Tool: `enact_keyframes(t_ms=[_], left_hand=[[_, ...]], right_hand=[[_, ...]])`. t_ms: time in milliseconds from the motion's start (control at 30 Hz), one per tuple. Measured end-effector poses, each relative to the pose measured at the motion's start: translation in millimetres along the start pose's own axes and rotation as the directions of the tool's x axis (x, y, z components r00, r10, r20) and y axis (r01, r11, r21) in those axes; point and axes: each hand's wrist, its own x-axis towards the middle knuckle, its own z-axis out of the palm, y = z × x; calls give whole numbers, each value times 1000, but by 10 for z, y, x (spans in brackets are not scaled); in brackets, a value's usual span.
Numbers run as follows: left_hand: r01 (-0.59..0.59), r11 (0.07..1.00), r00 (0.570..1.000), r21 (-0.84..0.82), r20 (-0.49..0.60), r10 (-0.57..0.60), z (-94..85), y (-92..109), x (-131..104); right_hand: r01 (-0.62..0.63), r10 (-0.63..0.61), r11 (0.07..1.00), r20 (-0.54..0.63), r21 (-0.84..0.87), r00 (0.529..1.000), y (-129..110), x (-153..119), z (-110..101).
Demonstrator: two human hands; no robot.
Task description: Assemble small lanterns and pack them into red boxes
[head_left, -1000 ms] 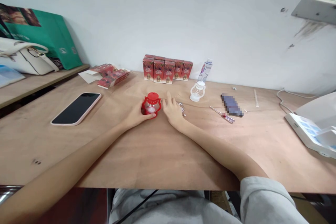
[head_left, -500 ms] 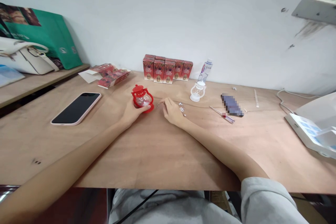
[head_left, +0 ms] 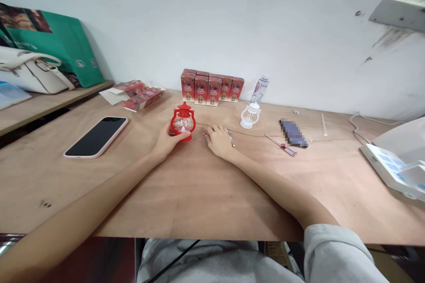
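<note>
My left hand (head_left: 168, 140) is closed around the lower part of a small red lantern (head_left: 183, 119), thumb across its base. The lantern has a clear globe and is upright. To its right, my right hand (head_left: 219, 141) lies palm down on the table, fingers stretched out and slightly apart. Small metal bits (head_left: 202, 138) are by its fingertips, and small white parts (head_left: 230, 137) lie just beyond its right side, partly hidden by the hand. A white lantern (head_left: 250, 116) of the same shape stands farther back to the right.
Several red boxes (head_left: 201, 90) stand against the wall beside a plastic bottle (head_left: 259, 89). A phone (head_left: 97, 137) and flattened red packaging (head_left: 144, 98) lie left. At right are a screwdriver (head_left: 281, 145), a dark pixelated slab (head_left: 294, 132) and a white device (head_left: 392, 166) with a cable.
The red lantern has gone from tilted to upright in my left hand and shifted slightly right. My right hand's fingers have spread from a bunched pose and lie flatter.
</note>
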Motion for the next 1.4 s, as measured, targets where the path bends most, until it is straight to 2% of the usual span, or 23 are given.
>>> enact_keyframes(t_ms=[200,500,600,733,867,1133,1267,1333,1400], left_hand=[[-29,997,999,-66,30,31,9,55,-23],[83,994,996,-72,-5,-84,-29,12,14],[98,992,995,-75,-10,-99,-35,-1,22],[64,996,998,-66,-10,-65,-32,-10,25],[69,996,997,-61,-16,-70,-27,-21,31],[57,996,998,-68,-22,-58,-19,-21,31],[73,995,997,-73,-24,-75,-14,-11,26],[80,994,996,-75,-24,-82,-15,-14,28],[86,993,995,-84,-35,-89,-17,-20,34]], right_hand=[[-29,29,1000,5,-11,1000,1,7,3],[28,-32,992,-37,-120,999,2,15,50],[115,-130,970,-59,-216,990,-15,9,42],[294,-325,896,-40,-333,945,-58,-1,12],[364,-402,855,-29,-371,915,-92,-8,-9],[393,-419,854,-4,-341,908,-133,-21,-22],[366,-398,879,-48,-306,916,-131,-32,-38],[368,-395,904,-99,-218,913,-109,-39,-34],[345,-348,937,-194,-54,917,-69,-41,-13]])
